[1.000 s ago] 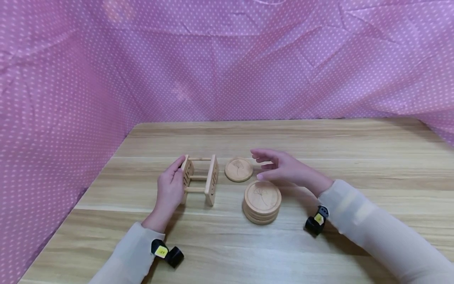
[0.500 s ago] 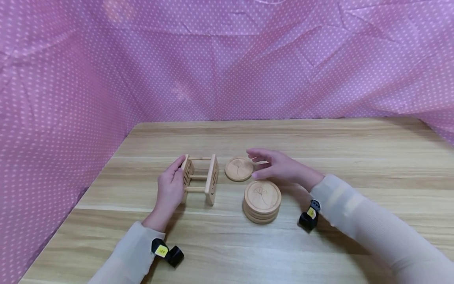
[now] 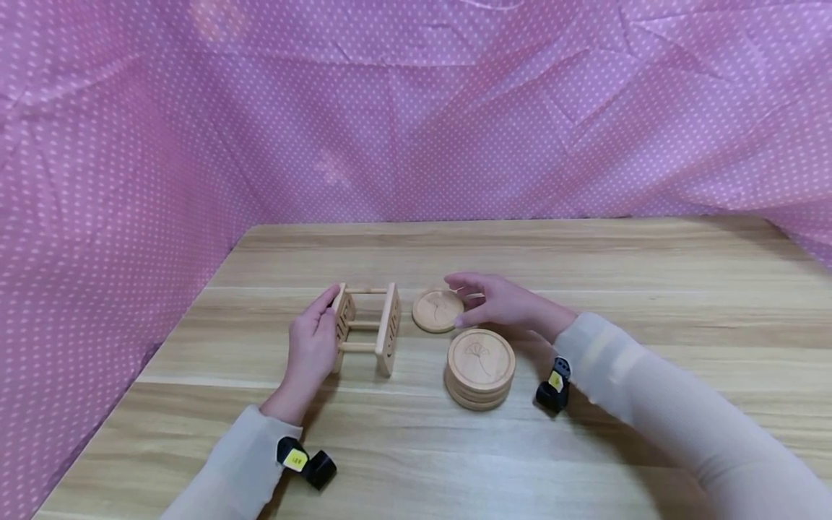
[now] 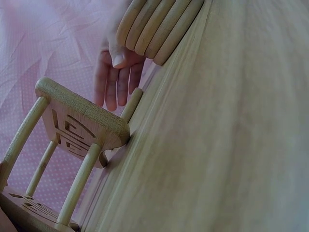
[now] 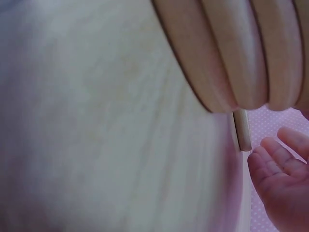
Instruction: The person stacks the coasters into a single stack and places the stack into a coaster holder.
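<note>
My left hand (image 3: 313,347) grips the left side panel of a wooden coaster holder (image 3: 388,328), which has cut-out panels joined by round rods. In the left wrist view the holder (image 4: 84,113) stands on the table with nothing between its panels. A single round coaster (image 3: 434,310) with an engraved leaf lies flat just right of it. At that coaster's right edge is my right hand (image 3: 497,302), its fingers loosely bent and reaching over the rim. Nearer the body rises a stack of several matching coasters (image 3: 481,361). The right wrist view shows the right hand (image 5: 282,186) beside the lone coaster (image 5: 242,130).
The wood-grain table (image 3: 403,462) extends around these things. A pink polka-dot cloth (image 3: 416,130) hangs along its back and left sides. Black wrist cameras (image 3: 552,393) are strapped over both sleeves.
My right hand has moved left, from beyond the stack's back edge to the lone coaster's right rim. The left hand, holder and coasters have stayed in place.
</note>
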The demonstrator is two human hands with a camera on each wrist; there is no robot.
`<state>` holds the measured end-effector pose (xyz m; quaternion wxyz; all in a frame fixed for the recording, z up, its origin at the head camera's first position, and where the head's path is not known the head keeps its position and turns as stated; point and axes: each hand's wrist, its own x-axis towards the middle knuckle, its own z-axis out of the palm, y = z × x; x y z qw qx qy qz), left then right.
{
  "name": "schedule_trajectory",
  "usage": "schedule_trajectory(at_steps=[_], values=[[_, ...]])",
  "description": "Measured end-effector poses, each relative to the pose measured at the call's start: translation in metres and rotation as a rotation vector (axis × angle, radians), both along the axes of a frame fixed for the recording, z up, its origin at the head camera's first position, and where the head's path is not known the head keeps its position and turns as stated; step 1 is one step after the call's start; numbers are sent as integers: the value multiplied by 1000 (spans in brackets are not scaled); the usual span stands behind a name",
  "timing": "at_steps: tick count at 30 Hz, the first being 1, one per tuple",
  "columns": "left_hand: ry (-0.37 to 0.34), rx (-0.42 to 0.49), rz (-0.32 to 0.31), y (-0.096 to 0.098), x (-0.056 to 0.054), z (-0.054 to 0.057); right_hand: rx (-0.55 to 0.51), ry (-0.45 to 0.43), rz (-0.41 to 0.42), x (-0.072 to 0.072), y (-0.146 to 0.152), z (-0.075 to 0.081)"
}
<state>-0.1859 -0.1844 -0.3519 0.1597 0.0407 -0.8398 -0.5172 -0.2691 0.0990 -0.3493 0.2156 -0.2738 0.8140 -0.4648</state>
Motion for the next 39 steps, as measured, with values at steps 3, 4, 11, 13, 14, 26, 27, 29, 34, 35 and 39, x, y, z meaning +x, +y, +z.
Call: schedule_trajectory(at_steps=[3,4,11,13,14,26,27,29,34,35,39], values=[[-1,-1,0,0,0,0,34,8,1,-1,-2,0],[0,-2,0,0,0,-1,39,6,1,-2,-3,-1],[3,-12,3,-1,0,-1,37,-9,-1,-5,-7,-4],[5,-14,4,-1,0,-1,39,0,0,-5,-8,-5],[6,-15,4,-1,0,-1,39,4,1,-5,-8,-6],[21,-15,2,-2,-1,-1,86,61,7,-7,-12,-8],[22,-15,2,-2,-1,-1,90,58,2,-7,-12,-8],[22,-14,2,-1,-1,-1,93,45,-9,-7,-13,-7],[8,-12,6,-1,-1,0,70,17,-12,-8,-15,-9],[7,-13,6,-1,-1,0,61,9,-8,-8,-16,-9],[7,-17,1,-1,-1,0,34,-27,-6,-9,-16,-11]])
